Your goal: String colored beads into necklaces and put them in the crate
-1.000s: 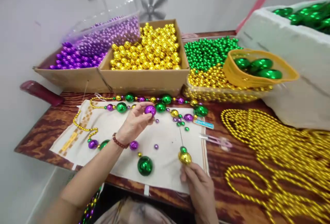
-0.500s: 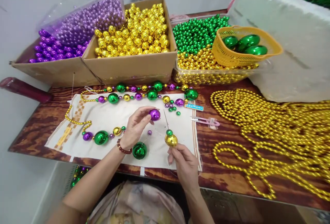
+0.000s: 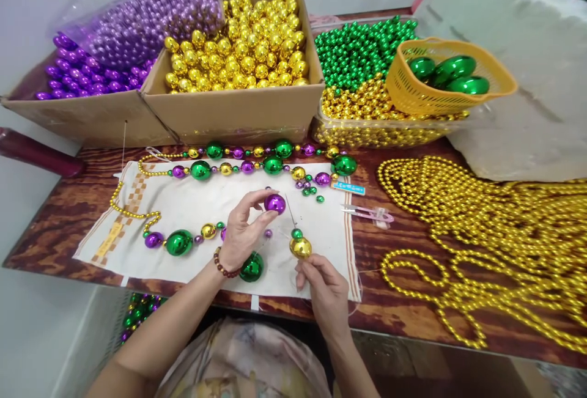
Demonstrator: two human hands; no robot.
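Observation:
Between thumb and fingers my left hand (image 3: 243, 230) pinches a shiny purple bead (image 3: 274, 203) above the white cloth (image 3: 169, 272). My right hand (image 3: 323, 288) is closed at the lower end of a long needle (image 3: 290, 210). A gold bead (image 3: 300, 247) and a small green bead (image 3: 297, 233) are threaded on it, the gold one against my fingertips. The needle's tip points up, close to the purple bead but apart from it. A large green bead (image 3: 252, 267) lies on the cloth by my left wrist. A partly strung bead necklace (image 3: 179, 243) extends leftward, its near part hidden behind my left hand.
Cardboard boxes hold purple beads (image 3: 87, 74) and gold beads (image 3: 238, 49). A yellow basket (image 3: 452, 101) with large green beads rests on a clear tub (image 3: 376, 132). Pink thread snips (image 3: 367, 214) lie right of the cloth, near piled gold bead chains (image 3: 481, 221).
My left hand has turned slightly, still holding the purple bead. The needle has tilted a little more to the left, bringing its tip nearer that bead. The whole view has shifted slightly.

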